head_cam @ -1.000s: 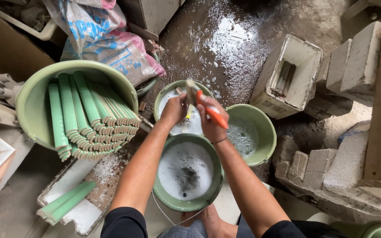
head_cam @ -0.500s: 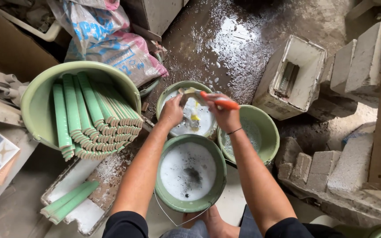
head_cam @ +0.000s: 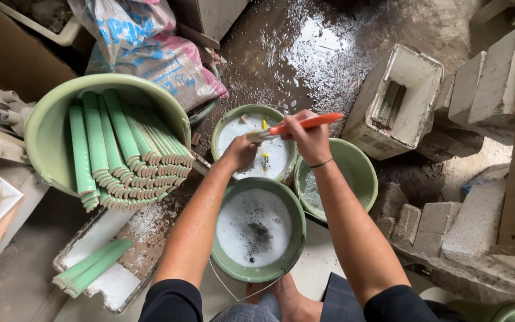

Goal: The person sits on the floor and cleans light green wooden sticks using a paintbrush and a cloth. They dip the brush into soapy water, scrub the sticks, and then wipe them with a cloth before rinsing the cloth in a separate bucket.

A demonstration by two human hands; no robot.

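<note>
Orange-handled brush (head_cam: 296, 127) is lying nearly level over the far bucket (head_cam: 225, 128) of white soapy water, the right hand (head_cam: 310, 140) clenching around its handle while the left hand (head_cam: 242, 152) is curling its fingers near the bristle end, on what I cannot tell. Holding both hands above that bucket is probably letting drips fall back into the suds. Nearer the person, a second green bucket (head_cam: 293, 238) is holding foamy, dirty water, a third (head_cam: 368, 185) at the right a little murky water, and a large tub (head_cam: 43, 131) at the left is cradling rows of green trim tiles (head_cam: 120, 149).
</note>
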